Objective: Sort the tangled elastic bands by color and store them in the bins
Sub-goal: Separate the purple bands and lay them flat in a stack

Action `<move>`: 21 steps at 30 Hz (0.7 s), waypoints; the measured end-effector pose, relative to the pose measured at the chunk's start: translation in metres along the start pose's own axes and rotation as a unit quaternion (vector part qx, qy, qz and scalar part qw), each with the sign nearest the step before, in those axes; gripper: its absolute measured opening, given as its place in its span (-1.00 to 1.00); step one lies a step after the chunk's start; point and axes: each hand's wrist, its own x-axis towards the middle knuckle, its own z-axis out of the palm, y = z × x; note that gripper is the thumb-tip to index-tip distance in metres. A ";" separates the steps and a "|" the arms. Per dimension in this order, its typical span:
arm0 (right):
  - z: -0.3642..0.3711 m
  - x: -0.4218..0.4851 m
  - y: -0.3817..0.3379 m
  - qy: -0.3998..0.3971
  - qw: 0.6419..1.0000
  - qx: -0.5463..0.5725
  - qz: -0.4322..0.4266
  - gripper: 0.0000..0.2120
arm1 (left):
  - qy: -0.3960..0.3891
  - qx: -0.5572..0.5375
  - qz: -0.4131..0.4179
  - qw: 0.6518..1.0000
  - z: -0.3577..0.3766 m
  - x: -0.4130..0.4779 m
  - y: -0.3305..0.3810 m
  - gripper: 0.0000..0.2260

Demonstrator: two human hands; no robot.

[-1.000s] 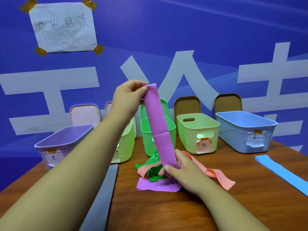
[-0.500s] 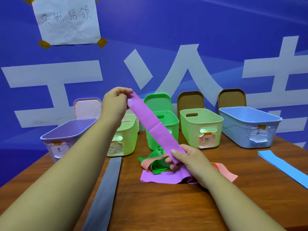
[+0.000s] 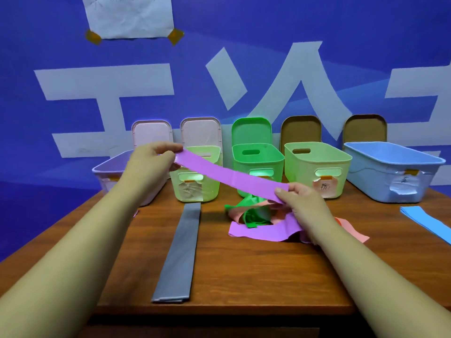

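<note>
A purple elastic band [image 3: 229,178] is stretched flat between both hands above the table. My left hand [image 3: 152,158] pinches its upper left end in front of the purple bin [image 3: 107,168]. My right hand [image 3: 302,200] pinches it lower down, just above a tangled pile of green [image 3: 253,215], pink [image 3: 351,230] and purple bands. The purple band's lower part [image 3: 261,231] trails onto the table under the pile. Five open bins line the back: purple, pale green [image 3: 210,189], green [image 3: 258,158], pale green [image 3: 317,158] and blue [image 3: 395,164].
A grey band [image 3: 179,252] lies folded straight on the wooden table [image 3: 268,276], left of the pile. A blue band stack [image 3: 424,222] lies at the right edge. Bin lids lean against the blue wall behind the bins.
My left hand has lowered and moved left with the purple band's end, so the band went from nearly upright to a shallow slant. My right hand rose slightly off the pile.
</note>
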 end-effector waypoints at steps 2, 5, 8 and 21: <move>0.009 0.005 -0.010 0.021 0.998 -0.060 -0.020 -0.82 | -0.017 0.084 0.015 0.996 -0.021 -0.018 -0.011 -0.67; 0.037 0.014 -0.025 0.018 0.994 -0.104 -0.036 -0.82 | -0.020 0.202 0.060 0.977 -0.055 -0.040 -0.034 -0.72; 0.071 0.027 -0.038 0.012 0.977 -0.194 -0.086 -0.82 | -0.007 0.252 0.095 0.963 -0.089 -0.055 -0.060 -0.72; 0.265 0.045 -0.067 -0.111 0.978 -0.166 -0.051 -0.82 | 0.043 0.389 0.254 0.885 -0.200 -0.139 -0.136 -0.78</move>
